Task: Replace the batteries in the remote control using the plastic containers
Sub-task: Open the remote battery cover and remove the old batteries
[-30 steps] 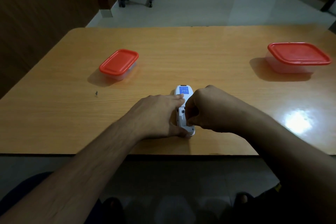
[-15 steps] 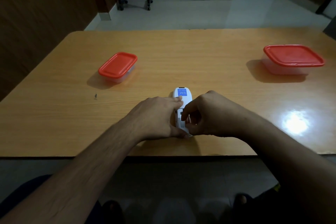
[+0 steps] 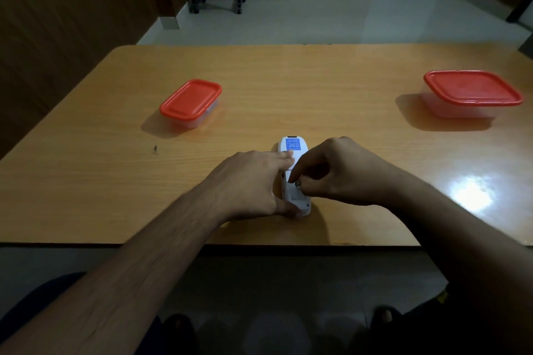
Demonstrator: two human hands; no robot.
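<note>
Head view: a white remote control (image 3: 292, 150) lies face down near the front edge of the wooden tabletop (image 3: 288, 89), a blue label on its far end and its battery bay open at the near end. The left hand (image 3: 253, 181) holds the remote by its left side, fingers laid over the body and thumb at the near end. The right hand (image 3: 337, 171) has curled fingers pinching a small battery (image 3: 297, 184) at the bay. Two red-lidded plastic containers sit well apart: a small container (image 3: 190, 102) to the far left, a large container (image 3: 471, 94) to the far right.
</note>
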